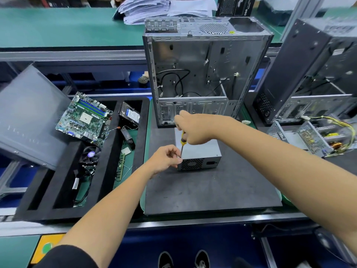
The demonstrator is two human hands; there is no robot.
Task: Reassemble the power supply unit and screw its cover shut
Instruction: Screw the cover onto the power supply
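Workbench with a dark grey mat (212,186) over green surface, assembly-line setting. Power supply unit (199,151) sits on the mat near its middle, cover on, fan grille side facing the camera, just in front of an open computer case (204,74).

Right hand (195,130) is above the unit, fingers curled round the handle of a yellow-and-black screwdriver (182,142). Shaft runs down and slightly left, tip at the unit's top left front corner. Screw itself too small to make out.

Left hand (166,160) is against the unit's left front corner, fingers curled, thumb and fingertips pinching close round the lower screwdriver shaft near the tip. Cannot tell whether it also presses the housing.

Case stands upright on the far edge of the mat, side panel off, loose black cables inside.

Left of the mat: black foam tray (108,171) with compartments. Motherboard (85,118) lies tilted across its far left end, hard drive (130,114) in the next slot, cooler fan (90,154) below the motherboard, RAM stick (120,167) on green surface between tray walls. Grey side panel (29,117) leans at far left.

Right: second case (309,74), dark, tilted; near it an opened power supply (316,140) with yellow wires showing.

Stack of papers (146,8) on the far green bench.
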